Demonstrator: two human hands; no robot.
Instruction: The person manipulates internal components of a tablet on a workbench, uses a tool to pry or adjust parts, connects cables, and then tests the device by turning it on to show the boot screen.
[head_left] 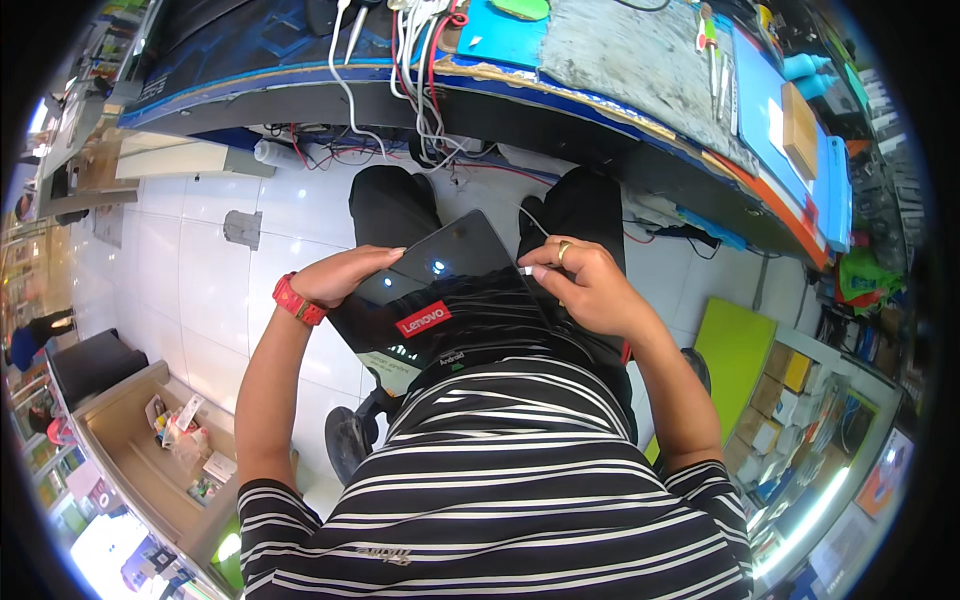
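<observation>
A dark glossy tablet [460,262] with a red label on its screen lies tilted over my lap, above my black trousers. My left hand [345,278], with a red watch on the wrist, grips its left side, thumb along the edge. At the right edge my right hand [585,285], with a gold ring, pinches a small white cable plug [529,270]; whether this is inserted cannot be made out. Its cable runs up between my legs. Something pale with printing [385,361] shows below the tablet, partly hidden.
A cluttered workbench [640,65] with bundled cables [420,90], mats and tools runs across the top. Behind me are a chair [345,435], an open beige counter [135,435] and a glass display case [820,450]. A person [35,340] stands at the far left. Tangled wires lie under the bench.
</observation>
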